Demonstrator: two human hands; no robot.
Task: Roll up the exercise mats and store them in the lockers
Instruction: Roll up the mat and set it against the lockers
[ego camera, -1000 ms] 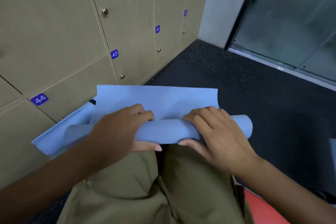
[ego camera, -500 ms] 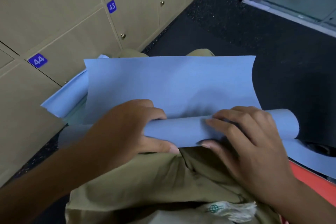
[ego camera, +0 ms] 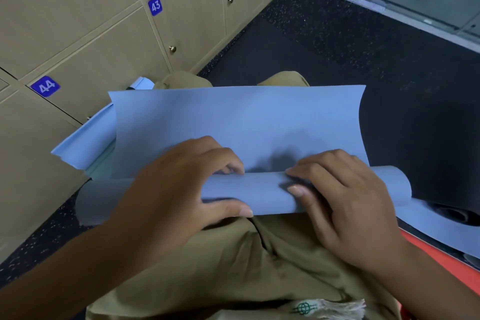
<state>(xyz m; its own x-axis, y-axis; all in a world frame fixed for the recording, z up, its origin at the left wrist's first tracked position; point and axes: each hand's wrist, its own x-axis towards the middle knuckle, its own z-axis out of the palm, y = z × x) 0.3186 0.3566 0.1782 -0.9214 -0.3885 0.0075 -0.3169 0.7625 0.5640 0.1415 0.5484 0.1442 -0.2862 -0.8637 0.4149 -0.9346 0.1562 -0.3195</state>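
Mat (ego camera: 241, 122), blue, lies across my lap, partly rolled: the rolled section (ego camera: 249, 193) sits at the near edge, long axis left to right, with the flat unrolled sheet extending away from me over my knees. Left hand (ego camera: 176, 189) wraps the roll left of centre, fingers curled over the top, thumb under the near side. Right hand (ego camera: 345, 205) clamps it right of centre, likewise. Both equally near. Next turn, by my estimate, goes away from me. Lockers (ego camera: 85, 34) stand shut to my left.
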